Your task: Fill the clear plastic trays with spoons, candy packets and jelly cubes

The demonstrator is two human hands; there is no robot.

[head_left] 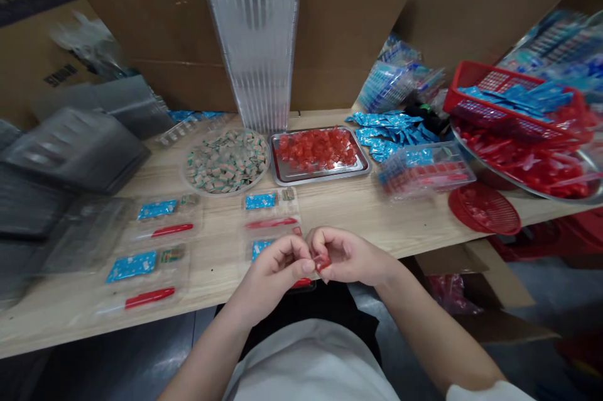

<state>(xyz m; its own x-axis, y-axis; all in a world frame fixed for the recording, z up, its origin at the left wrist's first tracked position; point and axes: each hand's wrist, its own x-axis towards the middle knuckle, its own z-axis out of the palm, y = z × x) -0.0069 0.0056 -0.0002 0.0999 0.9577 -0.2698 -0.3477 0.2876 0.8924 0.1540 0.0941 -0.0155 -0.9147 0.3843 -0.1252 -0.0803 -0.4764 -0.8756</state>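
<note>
My left hand (pixel 277 266) and my right hand (pixel 346 256) meet at the table's front edge, fingers curled, pinching a small red wrapped candy (pixel 322 261) between them. Beneath them lies a clear plastic tray (pixel 271 225) holding a blue packet and a red pen. Two more filled clear trays (pixel 162 219) (pixel 141 278) lie to the left. Behind are a steel tray of red candies (pixel 318 153) and a round clear dish of green striped candies (pixel 226 162).
A tall stack of clear trays (pixel 254 43) leans on the cardboard wall. Dark plastic lids (pixel 70 156) pile at left. Loose blue packets (pixel 391 131), a filled clear box (pixel 426 168), red baskets (pixel 504 99) (pixel 485 209) and a metal bowl of red pens (pixel 541 168) crowd the right.
</note>
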